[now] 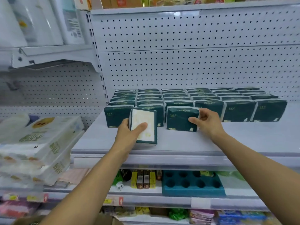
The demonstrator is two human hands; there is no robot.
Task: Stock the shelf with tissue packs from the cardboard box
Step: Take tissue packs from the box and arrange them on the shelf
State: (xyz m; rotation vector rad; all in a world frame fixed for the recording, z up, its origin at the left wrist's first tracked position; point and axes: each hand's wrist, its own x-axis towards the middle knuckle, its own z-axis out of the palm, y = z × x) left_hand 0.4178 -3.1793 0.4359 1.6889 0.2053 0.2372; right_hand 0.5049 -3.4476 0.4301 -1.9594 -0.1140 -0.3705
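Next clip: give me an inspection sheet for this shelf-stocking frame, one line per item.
Surface: white shelf, bare front strip.
Job's things: rows of dark green tissue packs upright at the back; cardboard box corner at bottom left edge.
Clutter: nothing seen.
Hands: left hand grips a turned pack; right hand pinches a standing pack.
Cables: nothing seen.
Surroundings: pegboard behind; white tissue bundles to the left; teal holed tray below.

Dark-green tissue packs (194,104) rowed on shelf (227,140)

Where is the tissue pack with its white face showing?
Head view: the white-faced dark green tissue pack is gripped in the left hand, at the grey shelf's front-left, before the stocked rows.
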